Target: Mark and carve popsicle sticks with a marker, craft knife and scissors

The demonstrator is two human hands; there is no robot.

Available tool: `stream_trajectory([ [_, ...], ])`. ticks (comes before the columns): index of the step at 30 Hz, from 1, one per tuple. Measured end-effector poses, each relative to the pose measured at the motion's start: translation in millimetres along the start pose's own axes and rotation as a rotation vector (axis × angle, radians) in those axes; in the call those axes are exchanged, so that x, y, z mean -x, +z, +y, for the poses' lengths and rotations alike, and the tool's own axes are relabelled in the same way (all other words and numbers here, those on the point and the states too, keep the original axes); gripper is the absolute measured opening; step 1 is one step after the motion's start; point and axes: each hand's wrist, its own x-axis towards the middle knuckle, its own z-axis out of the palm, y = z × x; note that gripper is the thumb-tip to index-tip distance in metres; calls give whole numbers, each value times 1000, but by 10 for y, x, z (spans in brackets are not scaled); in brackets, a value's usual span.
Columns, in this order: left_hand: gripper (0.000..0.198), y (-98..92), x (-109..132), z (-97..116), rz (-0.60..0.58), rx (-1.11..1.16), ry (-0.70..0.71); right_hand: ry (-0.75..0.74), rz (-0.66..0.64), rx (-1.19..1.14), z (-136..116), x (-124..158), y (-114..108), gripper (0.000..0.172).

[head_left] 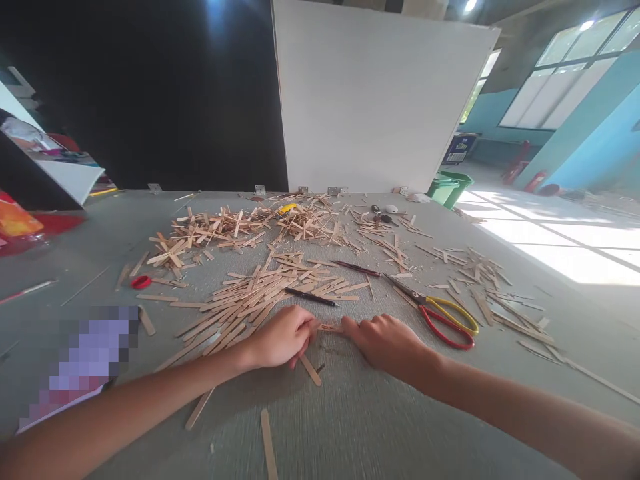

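Between my two hands a wooden popsicle stick (330, 328) is held level, with dark marks on its bare middle. My left hand (285, 335) is closed around its left end, and my right hand (384, 341) grips the right end. Below my left hand a loose stick (312, 372) lies slanted on the grey table (350, 427), partly hidden by the fingers. A black pen (313, 297) rests just beyond my hands, on the edge of a pile of sticks (250, 293). To the right lie scissors (435, 310) with one red and one yellow handle.
Heaps of sticks and splinters (215, 230) spread along the back, before a black and white panel (380, 100). A dark red pen (357, 268), a red ring (141, 283) and keys (381, 215) lie among them. A green bin (450, 189) stands beyond the table.
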Motion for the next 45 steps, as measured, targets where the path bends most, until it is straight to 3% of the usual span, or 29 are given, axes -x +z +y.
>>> stream_trajectory([
  [5,36,47,30,-28,61,-24,36,47,24,22,-14,-63,-53,24],
  [11,31,52,22,-56,106,-58,47,-78,17,12,115,-135,18,20],
  [16,37,71,45,-27,134,-73,60,64,36,44,20,-141,-63,24],
  [21,44,70,89,-26,144,-91,73,-137,-4,59,164,-239,-32,25],
  [27,42,66,101,-21,135,-83,90,47,117,21,-4,-209,4,17],
  [33,41,89,62,-52,154,-77,63,-168,15,97,210,-300,28,27],
  [35,40,99,60,-60,156,-74,66,-133,18,81,167,-306,3,26],
  [39,42,130,73,-82,181,-80,80,98,83,17,-121,-261,-77,20],
  [45,43,149,44,-103,219,-71,81,99,37,58,-147,-214,-146,27],
])
